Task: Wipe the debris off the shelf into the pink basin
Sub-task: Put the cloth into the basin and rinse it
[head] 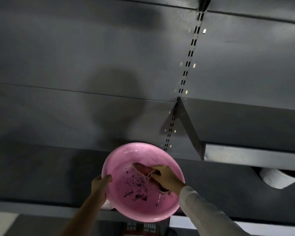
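A: What is shown in the background?

B: Dark grey metal shelving is seen in dim light, with a slotted upright rail (186, 77) running down the back panel and an angled metal bracket (191, 128) fixed to it. A long grey metal shelf (49, 176) is laid across the lower part of the view.

A: Where is the basin?

B: A round pink plastic basin (141, 182) is held in front of the shelf's front edge, low in the middle of the view, tilted toward the camera. Dark specks of debris (136, 184) and a printed drawing are seen on its inner floor.

A: How are the hands placed?

B: The basin's left rim is gripped by the left hand (100, 185), thumb hooked over the edge. The right hand (167, 177), in a white sleeve (206, 213), is reached inside the basin, its fingers closed on a crumpled pinkish cloth (143, 169) lying against the inner wall.
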Motion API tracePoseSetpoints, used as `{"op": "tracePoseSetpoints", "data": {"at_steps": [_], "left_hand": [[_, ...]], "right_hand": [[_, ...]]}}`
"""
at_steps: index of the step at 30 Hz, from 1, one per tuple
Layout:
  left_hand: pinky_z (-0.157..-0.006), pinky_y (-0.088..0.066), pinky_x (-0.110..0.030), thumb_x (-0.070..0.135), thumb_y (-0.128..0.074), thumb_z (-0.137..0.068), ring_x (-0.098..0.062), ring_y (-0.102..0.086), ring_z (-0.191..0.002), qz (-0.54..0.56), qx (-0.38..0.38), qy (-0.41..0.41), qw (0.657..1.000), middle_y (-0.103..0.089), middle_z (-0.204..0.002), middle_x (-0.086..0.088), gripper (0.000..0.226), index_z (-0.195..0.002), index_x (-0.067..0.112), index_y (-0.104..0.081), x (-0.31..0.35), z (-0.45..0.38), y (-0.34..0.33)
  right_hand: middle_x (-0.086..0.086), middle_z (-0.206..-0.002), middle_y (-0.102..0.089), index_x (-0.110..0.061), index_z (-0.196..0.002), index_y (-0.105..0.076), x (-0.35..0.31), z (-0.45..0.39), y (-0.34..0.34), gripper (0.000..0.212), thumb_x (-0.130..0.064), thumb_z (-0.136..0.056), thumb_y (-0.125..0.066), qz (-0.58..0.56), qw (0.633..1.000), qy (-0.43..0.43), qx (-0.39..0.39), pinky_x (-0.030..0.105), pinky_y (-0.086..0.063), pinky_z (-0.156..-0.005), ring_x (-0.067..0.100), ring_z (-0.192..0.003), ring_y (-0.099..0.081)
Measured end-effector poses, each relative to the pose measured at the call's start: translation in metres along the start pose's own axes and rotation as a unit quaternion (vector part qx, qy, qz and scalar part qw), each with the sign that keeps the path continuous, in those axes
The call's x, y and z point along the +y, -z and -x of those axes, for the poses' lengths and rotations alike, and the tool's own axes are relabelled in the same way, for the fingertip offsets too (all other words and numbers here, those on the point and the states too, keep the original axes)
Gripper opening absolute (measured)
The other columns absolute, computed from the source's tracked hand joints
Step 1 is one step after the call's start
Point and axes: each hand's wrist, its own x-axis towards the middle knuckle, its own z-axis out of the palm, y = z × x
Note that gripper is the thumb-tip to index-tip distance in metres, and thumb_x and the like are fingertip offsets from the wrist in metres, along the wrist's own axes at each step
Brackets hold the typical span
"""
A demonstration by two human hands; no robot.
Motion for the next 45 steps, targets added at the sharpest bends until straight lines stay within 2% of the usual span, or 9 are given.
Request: {"op": "tracePoseSetpoints", "data": {"at_steps": [8, 12, 14, 16, 18, 21, 26, 34, 45], "left_hand": [[-0.065, -0.044, -0.038, -0.001, -0.049, -0.082, -0.033, -0.054, -0.076, -0.036, 0.014, -0.015, 0.999, -0.056, -0.076, -0.018, 0.007, -0.078, 0.002, -0.054, -0.011, -0.022, 0.006], [-0.056, -0.041, -0.031, 0.004, -0.053, -0.084, -0.029, -0.052, -0.073, -0.175, 0.043, -0.065, 0.981, -0.055, -0.085, -0.018, 0.026, -0.106, -0.008, -0.05, -0.008, -0.025, 0.008], [-0.073, -0.047, -0.04, 0.012, -0.059, -0.083, -0.033, -0.053, -0.092, -0.333, 0.066, -0.106, 0.935, -0.052, -0.109, -0.02, 0.049, -0.124, -0.004, -0.038, -0.004, -0.022, 0.007], [-0.092, -0.044, -0.042, 0.026, -0.064, -0.082, -0.029, -0.049, -0.113, -0.488, 0.083, -0.265, 0.827, -0.046, -0.128, -0.013, 0.066, -0.137, 0.007, -0.033, -0.001, -0.02, 0.002], [-0.101, -0.043, -0.034, 0.027, -0.062, -0.086, -0.014, -0.05, -0.116, -0.46, -0.053, -0.4, 0.791, -0.052, -0.127, 0.002, 0.063, -0.141, 0.012, -0.037, 0.004, -0.017, -0.012], [-0.084, -0.046, -0.007, 0.032, -0.053, -0.091, 0.008, -0.055, -0.089, -0.455, -0.234, -0.354, 0.783, -0.064, -0.112, 0.011, 0.042, -0.131, 0.018, -0.051, 0.003, -0.013, -0.037], [-0.078, -0.049, -0.016, 0.024, -0.052, -0.093, -0.01, -0.064, -0.086, -0.506, -0.141, -0.312, 0.791, -0.072, -0.1, -0.002, 0.023, -0.104, 0.015, -0.07, -0.012, -0.035, -0.048], [-0.087, -0.043, -0.026, 0.016, -0.039, -0.097, -0.018, -0.053, -0.108, -0.61, -0.112, -0.225, 0.751, -0.056, -0.129, -0.006, 0.027, -0.116, 0.022, -0.057, -0.029, -0.044, -0.057], [-0.102, -0.039, -0.032, 0.009, -0.038, -0.096, -0.023, -0.041, -0.129, -0.669, -0.081, -0.25, 0.695, -0.045, -0.14, -0.007, 0.038, -0.133, 0.012, -0.045, -0.028, -0.039, -0.056]], "right_hand": [[0.007, -0.121, -0.066, -0.013, -0.122, -0.06, 0.006, -0.013, -0.004, 0.031, -0.017, -0.093, -0.05, 0.011, 1.0, -0.01, -0.009, 0.021, -0.039, -0.096, 0.021, -0.111, -0.06], [0.008, -0.118, -0.067, -0.013, -0.121, -0.06, 0.007, -0.019, -0.005, 0.03, -0.018, -0.093, -0.05, 0.026, 1.0, -0.003, -0.017, 0.019, -0.038, -0.093, 0.021, -0.108, -0.06], [0.008, -0.116, -0.069, -0.012, -0.12, -0.061, 0.007, -0.022, -0.006, 0.03, -0.017, -0.093, -0.051, 0.031, 0.999, 0.008, -0.021, 0.018, -0.038, -0.092, 0.021, -0.107, -0.061], [0.008, -0.113, -0.07, -0.01, -0.117, -0.063, 0.005, -0.026, -0.008, 0.028, -0.016, -0.092, -0.053, 0.04, 0.998, 0.019, -0.044, 0.016, -0.039, -0.092, 0.02, -0.105, -0.063], [0.01, -0.111, -0.07, -0.008, -0.111, -0.066, 0.004, -0.03, -0.012, 0.025, -0.015, -0.09, -0.056, 0.057, 0.996, 0.04, -0.06, 0.023, -0.043, -0.098, 0.022, -0.104, -0.062], [0.01, -0.116, -0.065, -0.007, -0.111, -0.063, 0.004, -0.037, -0.02, 0.025, -0.013, -0.087, -0.06, 0.073, 0.995, 0.059, -0.043, 0.031, -0.042, -0.102, 0.023, -0.109, -0.057], [0.009, -0.124, -0.053, -0.008, -0.118, -0.054, 0.017, -0.048, -0.035, 0.034, -0.011, -0.085, -0.061, 0.102, 0.993, 0.06, -0.026, 0.029, -0.036, -0.104, 0.022, -0.116, -0.048], [0.016, -0.126, -0.057, -0.005, -0.119, -0.055, 0.035, -0.069, -0.071, 0.037, -0.026, -0.094, -0.038, 0.214, 0.976, 0.014, -0.025, 0.04, -0.041, -0.101, 0.028, -0.117, -0.053], [0.013, -0.122, -0.064, -0.009, -0.12, -0.06, 0.039, -0.047, -0.065, 0.032, -0.007, -0.089, -0.049, 0.108, 0.99, -0.024, -0.084, 0.038, -0.042, -0.105, 0.029, -0.116, -0.057]]}}
